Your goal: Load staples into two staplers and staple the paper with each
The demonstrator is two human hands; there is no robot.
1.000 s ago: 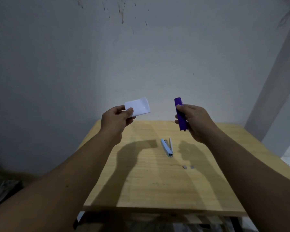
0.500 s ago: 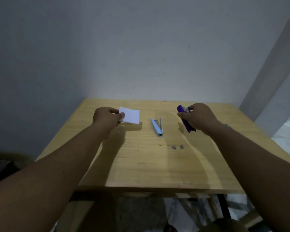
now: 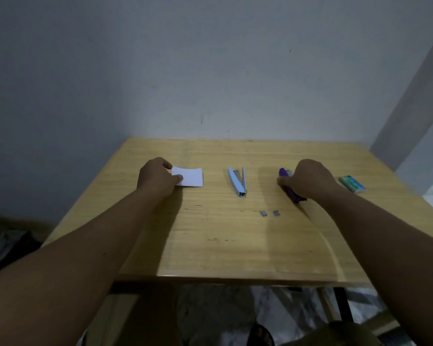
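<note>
1. Left hand [image 3: 158,178], toward the left edge of the light wooden desk [image 3: 223,245]: thumb on top of the small white rectangular slip of paper [image 3: 190,178], fingers curled at its left end, pinching it against the desktop.
2. Slip of paper: flat on the desk, left of centre, nearer the far edge than the near one; no writing legible on it.
3. Slim pale-blue metal stapler [image 3: 238,182], at mid-desk, well apart from the paper: lying with its two arms spread in a narrow V, hinge end toward the near edge, tips toward the far edge. No brand mark readable.
4. Two small grey blocks of staples [image 3: 269,213], nearer the near edge than the blue stapler and slightly right of it: side by side, just apart, touching neither stapler.
5. Purple plastic stapler [image 3: 289,186], right of centre: slanted on the desktop, its middle hidden under the hand, both ends showing.
6. Right hand [image 3: 308,179]: knuckles up, fingers curled around the purple stapler, gripping it at the desk surface.
7. Small teal-and-white box [image 3: 352,183], near the right edge: flat, clear of the right hand; printing on it too blurred to read.
</note>
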